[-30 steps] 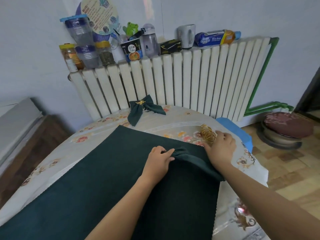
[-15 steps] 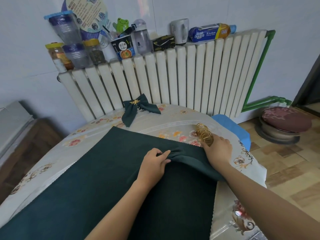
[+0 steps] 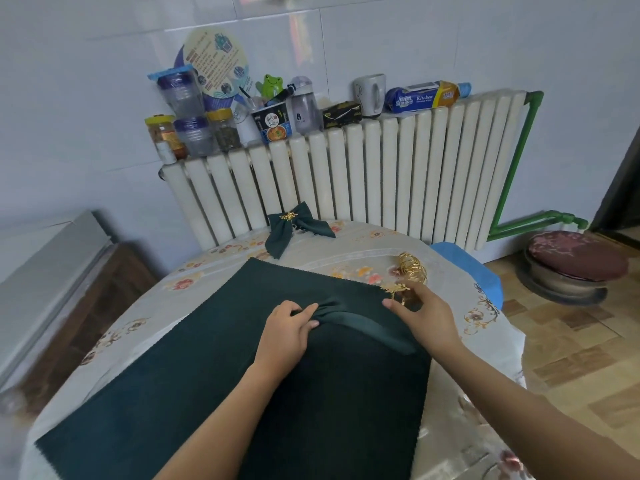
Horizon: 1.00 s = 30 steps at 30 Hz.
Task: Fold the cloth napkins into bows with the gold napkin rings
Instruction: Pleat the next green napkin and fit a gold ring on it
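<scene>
The napkin (image 3: 214, 368) lies flat on the table (image 3: 460, 271), its gathered band running rightward from the left hand (image 3: 289, 332), which pinches it. The right hand (image 3: 424, 315) grips a ring (image 3: 398, 292) just beyond the band's near end.

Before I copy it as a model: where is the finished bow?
The finished bow lies at the table's far edge, left of centre, against the radiator.
</scene>
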Each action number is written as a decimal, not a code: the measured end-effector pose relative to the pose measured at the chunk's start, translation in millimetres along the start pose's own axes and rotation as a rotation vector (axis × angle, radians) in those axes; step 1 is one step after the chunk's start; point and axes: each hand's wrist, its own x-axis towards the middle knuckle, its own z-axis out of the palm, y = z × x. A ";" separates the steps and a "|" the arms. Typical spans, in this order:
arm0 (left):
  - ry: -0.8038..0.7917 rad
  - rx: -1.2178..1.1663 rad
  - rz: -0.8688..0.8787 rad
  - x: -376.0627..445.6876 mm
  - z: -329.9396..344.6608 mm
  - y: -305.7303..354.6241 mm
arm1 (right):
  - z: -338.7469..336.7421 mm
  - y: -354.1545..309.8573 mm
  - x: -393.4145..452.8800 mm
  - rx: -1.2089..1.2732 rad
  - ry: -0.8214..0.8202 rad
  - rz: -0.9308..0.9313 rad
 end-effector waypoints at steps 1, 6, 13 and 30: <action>0.011 0.013 -0.011 -4.4 -6.7 -2.6 | -1.2 -3.2 -9.0 0.048 -0.024 0.007; 0.013 0.066 -0.163 -30.6 -35.2 -12.6 | 4.3 -14.4 -52.2 0.133 -0.134 0.010; 0.014 0.137 -0.312 -61.7 -63.0 -18.7 | 15.1 -28.4 -95.6 0.190 -0.168 0.002; 0.147 0.179 -0.025 -100.7 -91.8 -12.0 | 25.9 -51.4 -116.5 0.210 -0.459 -0.009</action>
